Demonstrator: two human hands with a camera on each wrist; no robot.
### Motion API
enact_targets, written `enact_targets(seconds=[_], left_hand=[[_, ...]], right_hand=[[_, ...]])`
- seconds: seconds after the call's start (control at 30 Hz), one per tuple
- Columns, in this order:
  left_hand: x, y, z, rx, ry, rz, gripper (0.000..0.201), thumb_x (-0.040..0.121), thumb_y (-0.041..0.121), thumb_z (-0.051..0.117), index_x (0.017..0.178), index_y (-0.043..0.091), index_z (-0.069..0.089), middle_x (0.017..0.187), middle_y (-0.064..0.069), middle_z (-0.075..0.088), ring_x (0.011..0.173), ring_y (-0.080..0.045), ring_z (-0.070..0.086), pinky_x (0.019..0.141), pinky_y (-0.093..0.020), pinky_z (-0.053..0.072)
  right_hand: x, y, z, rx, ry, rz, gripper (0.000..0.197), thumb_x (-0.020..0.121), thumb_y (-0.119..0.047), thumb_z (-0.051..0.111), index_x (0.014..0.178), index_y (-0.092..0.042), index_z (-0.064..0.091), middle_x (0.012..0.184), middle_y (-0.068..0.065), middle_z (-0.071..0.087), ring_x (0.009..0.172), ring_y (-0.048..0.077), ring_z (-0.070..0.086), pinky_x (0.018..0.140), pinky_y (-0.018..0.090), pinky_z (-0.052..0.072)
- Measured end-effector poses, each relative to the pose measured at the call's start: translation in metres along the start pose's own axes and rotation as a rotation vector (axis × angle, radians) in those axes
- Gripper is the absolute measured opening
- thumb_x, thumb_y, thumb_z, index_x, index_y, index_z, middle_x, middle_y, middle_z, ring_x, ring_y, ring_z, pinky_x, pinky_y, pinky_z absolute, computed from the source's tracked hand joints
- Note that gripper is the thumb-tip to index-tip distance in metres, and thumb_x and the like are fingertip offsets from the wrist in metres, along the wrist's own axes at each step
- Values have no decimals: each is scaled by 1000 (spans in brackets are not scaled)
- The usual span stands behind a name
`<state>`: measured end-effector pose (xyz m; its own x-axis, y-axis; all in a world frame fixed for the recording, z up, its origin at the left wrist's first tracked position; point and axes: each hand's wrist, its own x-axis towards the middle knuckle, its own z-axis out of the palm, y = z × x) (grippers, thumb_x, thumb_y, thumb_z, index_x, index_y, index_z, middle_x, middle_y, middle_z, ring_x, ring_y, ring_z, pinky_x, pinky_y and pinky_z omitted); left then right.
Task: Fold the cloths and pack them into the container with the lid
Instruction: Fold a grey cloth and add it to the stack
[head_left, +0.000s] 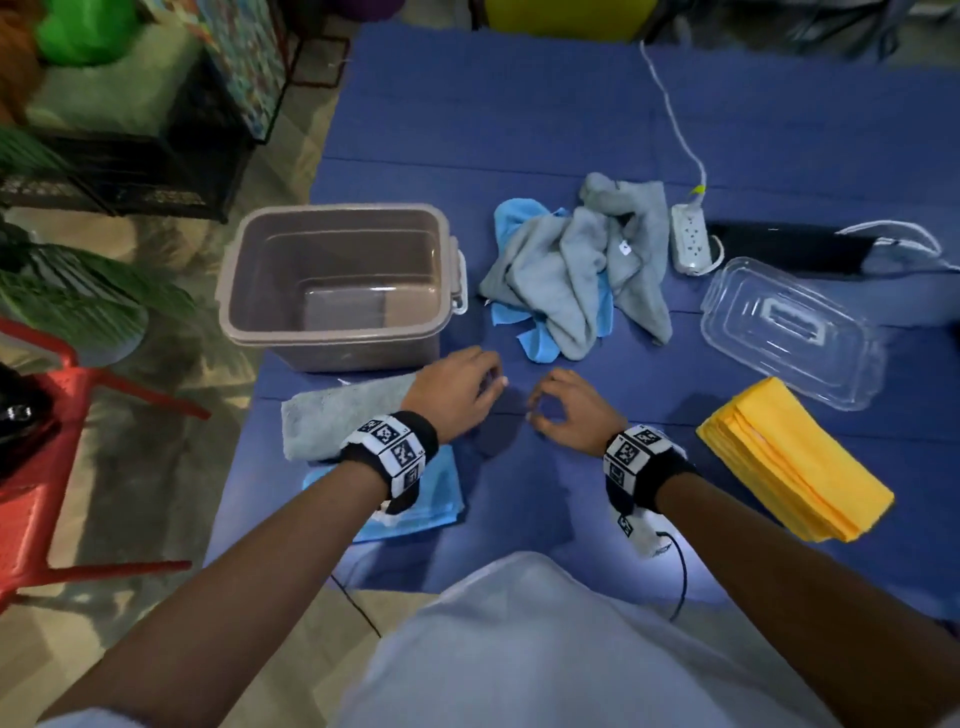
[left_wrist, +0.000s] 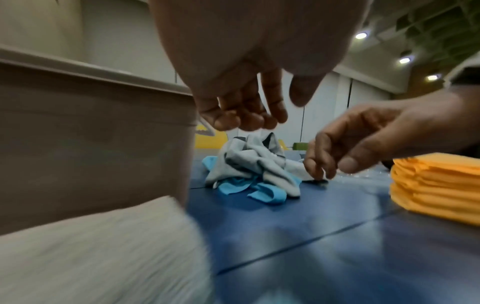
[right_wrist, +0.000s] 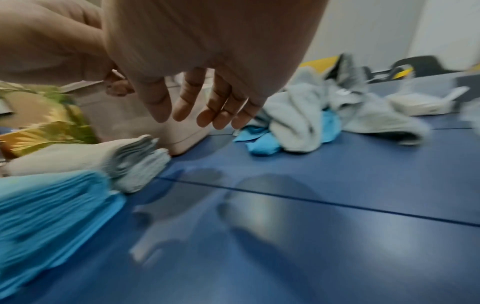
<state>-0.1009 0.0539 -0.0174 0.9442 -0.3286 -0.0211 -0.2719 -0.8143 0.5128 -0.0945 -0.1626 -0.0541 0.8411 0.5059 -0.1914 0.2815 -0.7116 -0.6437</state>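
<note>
A crumpled heap of grey cloths (head_left: 582, 260) (left_wrist: 249, 162) (right_wrist: 311, 115) and light blue cloths (head_left: 540, 343) lies mid-table. Left of it stands the empty taupe container (head_left: 332, 280) (left_wrist: 91, 144), its clear lid (head_left: 789, 332) off to the right. Folded stacks lie near me: grey (head_left: 343, 421) (right_wrist: 135, 162), blue (head_left: 426, 499) (right_wrist: 52, 205) and yellow (head_left: 795, 467) (left_wrist: 436, 189). My left hand (head_left: 467, 389) (left_wrist: 249, 115) hovers in front of the container, fingers loosely curled, holding nothing. My right hand (head_left: 561, 410) (right_wrist: 202, 109) hovers beside it, also empty, just short of the heap.
A white power strip (head_left: 691, 239) with its cable lies behind the heap, beside a black object (head_left: 784, 249). A red chair (head_left: 31, 467), a plant (head_left: 78, 296) and a dark rack (head_left: 156, 156) stand off the blue table's (head_left: 519, 130) left edge.
</note>
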Motion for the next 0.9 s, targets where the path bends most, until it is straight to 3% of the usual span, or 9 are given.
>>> enact_targets(seconds=[0.17,0.3,0.43,0.6,0.67,0.7,0.77,0.8,0.9], left_hand=[[82,27,31,-22,-179,10,13,88,28,58,97,18,58,100,-3,58,99,-24,57,81,-38,48],[133,47,54,49,-283,11,27,88,27,58,112,17,56,116,-8,51,113,-29,50,93,-41,44],[190,64,56,114,-156,6,43,86,27,58,128,17,50,131,-11,44,118,-33,44,96,-43,42],[252,71,57,299,-33,-122,43,85,25,60,126,16,53,149,-15,27,134,-37,30,106,-46,31],[268,66,61,334,25,-170,56,82,16,62,134,17,44,156,-13,18,140,-38,24,109,-47,30],[275,62,62,335,49,-170,62,81,12,61,139,18,38,157,-12,20,139,-37,27,108,-46,33],[283,57,60,346,42,-134,60,83,11,58,139,17,39,147,-14,39,129,-34,41,101,-44,39],[285,55,58,360,20,-117,52,85,13,56,135,17,45,137,-15,50,124,-34,44,98,-44,40],[276,60,45,349,11,-50,25,90,21,55,114,16,62,110,-16,63,114,-34,48,90,-42,39]], right_hand=[[-21,50,-41,41,157,153,10,82,-14,68,92,-15,65,93,4,55,94,21,54,89,32,42],[-36,79,-58,86,236,186,11,83,-12,67,90,-19,64,95,6,57,92,19,57,87,30,44],[-35,98,-76,118,259,230,11,84,-7,65,91,-16,64,96,6,56,93,18,56,86,25,40],[-18,114,-82,168,283,258,13,83,-2,63,92,-12,66,96,4,55,92,24,59,86,26,41],[-12,117,-79,195,278,241,14,83,-1,62,92,-10,66,95,0,53,92,22,58,86,18,37],[-9,118,-78,203,276,229,15,82,0,61,92,-9,67,95,-1,52,92,21,58,86,13,34],[-4,120,-75,225,276,200,16,81,2,61,92,-9,67,94,1,53,93,21,58,85,5,32],[-2,120,-75,234,271,182,17,81,1,62,93,-9,67,95,2,55,93,21,58,87,7,34],[6,121,-80,255,315,146,20,81,0,62,96,-12,66,99,4,57,94,18,59,91,28,45]])
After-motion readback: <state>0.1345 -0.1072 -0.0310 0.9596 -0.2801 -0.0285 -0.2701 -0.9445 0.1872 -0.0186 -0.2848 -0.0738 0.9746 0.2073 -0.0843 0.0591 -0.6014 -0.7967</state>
